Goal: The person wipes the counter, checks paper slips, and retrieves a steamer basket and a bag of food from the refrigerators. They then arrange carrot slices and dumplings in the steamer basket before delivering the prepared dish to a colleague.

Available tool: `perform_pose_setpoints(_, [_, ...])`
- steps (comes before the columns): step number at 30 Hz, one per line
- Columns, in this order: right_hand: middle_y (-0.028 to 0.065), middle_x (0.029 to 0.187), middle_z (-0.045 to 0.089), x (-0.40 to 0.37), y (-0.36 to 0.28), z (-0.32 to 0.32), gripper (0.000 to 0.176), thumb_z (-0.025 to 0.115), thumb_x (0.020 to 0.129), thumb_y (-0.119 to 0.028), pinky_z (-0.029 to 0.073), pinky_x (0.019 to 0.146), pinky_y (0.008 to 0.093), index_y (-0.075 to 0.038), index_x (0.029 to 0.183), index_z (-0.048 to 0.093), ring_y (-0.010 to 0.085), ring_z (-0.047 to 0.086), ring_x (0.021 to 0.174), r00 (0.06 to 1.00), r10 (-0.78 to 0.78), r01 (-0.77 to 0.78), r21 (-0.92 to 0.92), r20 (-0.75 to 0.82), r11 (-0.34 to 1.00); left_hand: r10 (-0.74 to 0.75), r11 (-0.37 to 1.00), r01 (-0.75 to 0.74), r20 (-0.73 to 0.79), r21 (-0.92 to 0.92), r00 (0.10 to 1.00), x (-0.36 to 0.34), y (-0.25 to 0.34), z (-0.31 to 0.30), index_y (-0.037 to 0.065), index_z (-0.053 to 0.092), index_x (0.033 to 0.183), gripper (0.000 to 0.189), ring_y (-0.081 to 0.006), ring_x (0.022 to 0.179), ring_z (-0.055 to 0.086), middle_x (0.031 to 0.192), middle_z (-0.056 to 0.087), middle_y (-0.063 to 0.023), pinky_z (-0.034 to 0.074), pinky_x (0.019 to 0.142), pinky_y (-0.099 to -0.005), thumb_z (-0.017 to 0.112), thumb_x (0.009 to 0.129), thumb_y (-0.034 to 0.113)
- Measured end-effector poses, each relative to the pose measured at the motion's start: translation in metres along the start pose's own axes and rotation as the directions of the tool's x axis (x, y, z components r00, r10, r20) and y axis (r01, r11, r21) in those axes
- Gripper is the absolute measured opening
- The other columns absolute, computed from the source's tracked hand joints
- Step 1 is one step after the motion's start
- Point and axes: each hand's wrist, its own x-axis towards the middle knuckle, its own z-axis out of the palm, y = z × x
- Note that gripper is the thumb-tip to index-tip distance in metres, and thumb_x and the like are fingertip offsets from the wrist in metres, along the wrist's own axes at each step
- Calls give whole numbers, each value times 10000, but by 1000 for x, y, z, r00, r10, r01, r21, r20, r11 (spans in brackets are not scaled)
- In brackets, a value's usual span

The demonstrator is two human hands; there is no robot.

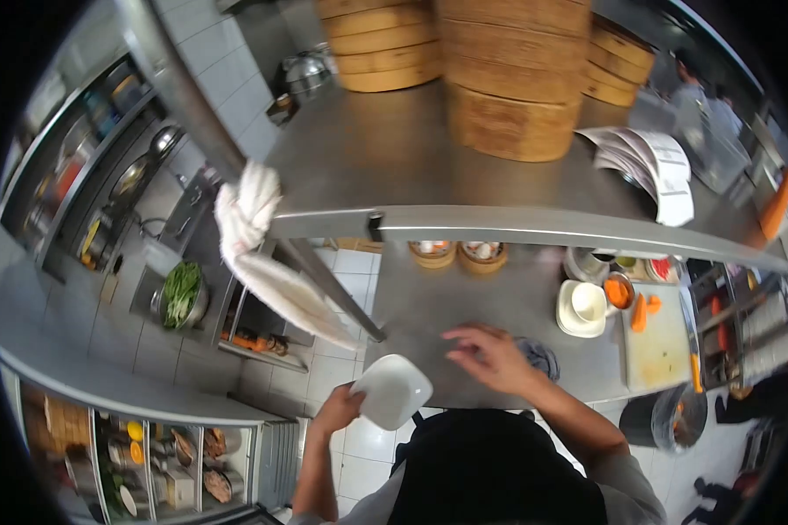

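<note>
We hold a white rounded-square plate (392,392) by its left rim in our left hand (340,409), which is closed firmly enough around that edge to grip it. The plate lies to the right of the left hand and to the left of our right hand (490,357), at the near left corner of the steel surface (438,328); we cannot tell whether it touches the metal. Our right hand is partly open, fingers loosely bent and apart, with nothing visible in its grip, well clear of the plate. It is over the surface, just beside a crumpled dark cloth (538,357). Beyond it we see two small bamboo steamers (483,260), and farther right a white bowl (588,302) near a cutting board (661,359).
</note>
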Motion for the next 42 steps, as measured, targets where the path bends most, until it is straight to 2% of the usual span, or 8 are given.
perform_pose_setpoints(4, [138,1279,564,105,-52,70,373,655,899,-80,556,811,395,-92,1265,583,305,644,991,758,-649,637,-142,-68,758,-252,964,175,-484,-198,838,-79,-44,-52,-66,643,1030,227,-161,608,594,719,631,-116,489,563,-336,556,939,123])
perform_pose_setpoints(11, [148,1085,648,166,-106,142,259,662,892,-46,524,855,378,-4,1146,640,341,642,952,866,-501,438,481,3,760,-13,990,-125,-928,-64,372,-135,58,-90,-84,603,1056,247,-161,555,560,695,623,-129,457,542,-329,479,962,108])
perform_pose_setpoints(18, [175,1073,630,168,-155,169,416,615,858,15,513,884,419,-20,1271,589,333,629,1017,506,-858,836,194,88,513,103,974,-228,-913,12,395,-132,131,-97,-116,598,1038,275,-174,562,608,693,637,-137,498,546,-345,437,951,89])
perform_pose_setpoints(22, [197,961,692,193,-161,123,366,545,890,-32,569,763,429,-40,1251,608,344,691,843,759,-601,648,-200,251,735,134,968,-247,-911,37,389,-142,146,-101,-114,600,1024,271,-142,562,592,706,647,-109,496,529,-305,422,963,82])
perform_pose_setpoints(27, [180,1034,698,173,-147,142,377,539,880,-83,549,774,428,-49,1248,616,311,689,927,252,-968,966,-56,0,251,42,927,-356,-911,-117,410,-140,152,-109,-74,603,988,257,-77,531,532,673,606,-42,432,486,-239,448,976,130])
perform_pose_setpoints(31, [175,1248,621,178,-162,109,406,602,832,-79,500,942,417,0,1230,618,320,577,1187,624,-533,716,-146,571,683,88,950,-306,-888,-62,452,-139,155,-89,-64,597,983,255,-78,493,512,664,602,-36,393,430,-238,459,974,150])
perform_pose_setpoints(37, [121,1092,638,129,-98,63,158,584,810,-61,541,867,400,-1,939,653,297,620,1049,519,-437,802,-242,735,546,-65,945,-259,-891,-200,450,-147,122,-91,-59,592,932,237,-83,467,497,619,573,-38,369,397,-247,460,967,135])
perform_pose_setpoints(42, [117,1111,637,81,-64,-26,267,682,835,-128,551,779,402,-83,1095,638,272,653,978,814,-531,578,-429,237,694,-134,964,-141,-872,-225,472,-182,86,-94,-51,595,859,238,-92,427,473,566,548,-40,331,375,-257,507,941,155])
